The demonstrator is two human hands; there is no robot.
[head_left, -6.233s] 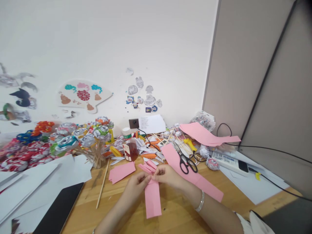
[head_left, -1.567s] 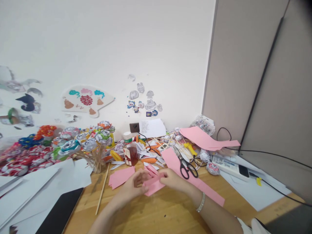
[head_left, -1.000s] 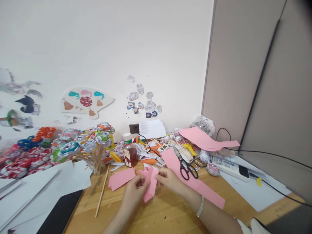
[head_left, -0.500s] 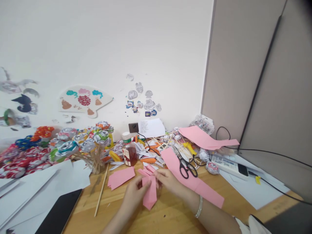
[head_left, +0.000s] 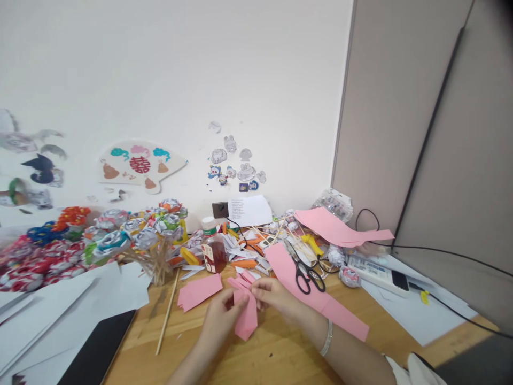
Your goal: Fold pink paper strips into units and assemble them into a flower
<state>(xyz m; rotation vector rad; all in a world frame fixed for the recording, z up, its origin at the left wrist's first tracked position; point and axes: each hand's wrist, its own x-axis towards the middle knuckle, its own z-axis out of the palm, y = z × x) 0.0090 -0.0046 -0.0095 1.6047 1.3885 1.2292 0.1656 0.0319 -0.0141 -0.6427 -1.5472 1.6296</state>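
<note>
Both my hands meet over the wooden table (head_left: 280,358), pinching the top of a folded pink paper piece (head_left: 247,318) that hangs down between them. My left hand (head_left: 219,316) grips its left edge with closed fingers. My right hand (head_left: 272,295), with a silver bracelet at the wrist, pinches the upper right corner. A stack of small pink paper rectangles (head_left: 199,290) lies just left of my hands. Several folded pink bits (head_left: 245,278) lie right behind them.
Black-handled scissors (head_left: 303,267) rest on a long pink paper strip (head_left: 320,302) to the right. A brown bottle (head_left: 215,249), a wooden stick (head_left: 167,313), paper flowers (head_left: 112,235), white sheets (head_left: 60,307) and a dark tablet (head_left: 96,350) lie left. Cables (head_left: 441,248) and a remote control (head_left: 379,269) lie right.
The pink strip that lay long and flat on the table has been folded shorter and lifted; over the last second my hands turned it to hang vertically and kept pinching its top.
</note>
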